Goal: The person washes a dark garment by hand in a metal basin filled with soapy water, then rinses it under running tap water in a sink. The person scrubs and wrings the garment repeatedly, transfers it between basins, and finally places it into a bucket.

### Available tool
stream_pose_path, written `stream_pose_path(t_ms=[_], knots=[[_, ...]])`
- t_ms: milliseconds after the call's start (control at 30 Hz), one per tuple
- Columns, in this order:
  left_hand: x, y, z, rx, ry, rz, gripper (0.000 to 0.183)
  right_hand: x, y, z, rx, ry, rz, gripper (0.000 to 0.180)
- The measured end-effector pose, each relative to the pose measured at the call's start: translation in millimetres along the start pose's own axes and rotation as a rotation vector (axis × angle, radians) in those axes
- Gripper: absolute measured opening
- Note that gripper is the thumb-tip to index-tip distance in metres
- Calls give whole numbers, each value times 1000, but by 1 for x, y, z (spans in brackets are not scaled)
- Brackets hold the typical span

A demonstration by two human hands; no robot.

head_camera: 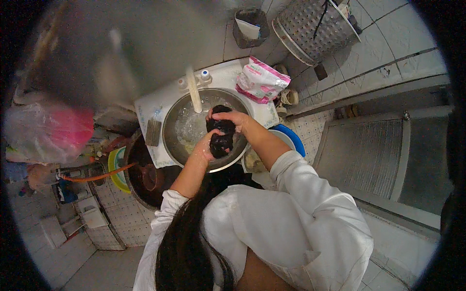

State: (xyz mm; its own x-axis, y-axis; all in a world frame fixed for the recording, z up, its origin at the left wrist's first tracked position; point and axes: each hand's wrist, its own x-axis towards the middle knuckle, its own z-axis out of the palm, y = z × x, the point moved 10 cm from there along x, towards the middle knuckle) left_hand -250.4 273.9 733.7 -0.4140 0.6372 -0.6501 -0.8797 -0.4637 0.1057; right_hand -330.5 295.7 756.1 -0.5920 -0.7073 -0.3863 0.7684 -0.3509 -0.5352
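Bunched between my hands is a wet, dark cloth (220,127), held over the right side of a round metal sink basin (169,145). My left hand (208,144) grips its lower end, thumb on top. Around the upper end, my right hand (235,119) is closed with its fingers across the fabric. Below the hands, sudsy water (185,125) lies in the basin. A pale faucet spout (194,91) reaches over the water from the back, just left of the cloth. The cloth hides parts of the fingers on both hands.
On the white counter (156,109), a pink-and-white washing powder bag (262,80) stands at the back right, and a grey ridged block (153,133) lies at the left. An orange hose (98,177) reaches into a dark tub (133,160) at the left. Below my right forearm is a pale bucket (251,162).
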Motion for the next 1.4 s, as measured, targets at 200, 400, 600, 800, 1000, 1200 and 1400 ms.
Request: stream_pose_path(t_ms=[200, 400, 600, 800, 1000, 1200, 1400], knots=[[19, 12, -22, 215, 118, 45, 24, -2, -11, -28, -456, 487, 41, 56], [24, 43, -37, 528, 355, 378, 31, -6, -22, -46, -894, 921, -175, 56], [-6, 75, -17, 1481, 735, 704, 52, -19, -15, -15, -561, 596, -415, 32], [-20, 60, 12, 1172, 189, 705, 47, -68, -44, 11, -846, 731, -464, 22], [-74, 64, -28, 151, 168, 418, 54, -111, -77, 84, -1364, 507, -881, 15], [-54, 14, 25, -292, -413, 116, 57, -102, -37, 153, -1470, 83, -834, 19], [-51, 47, 13, -292, -68, 390, 32, -110, -42, 150, -1263, 342, -1035, 16]])
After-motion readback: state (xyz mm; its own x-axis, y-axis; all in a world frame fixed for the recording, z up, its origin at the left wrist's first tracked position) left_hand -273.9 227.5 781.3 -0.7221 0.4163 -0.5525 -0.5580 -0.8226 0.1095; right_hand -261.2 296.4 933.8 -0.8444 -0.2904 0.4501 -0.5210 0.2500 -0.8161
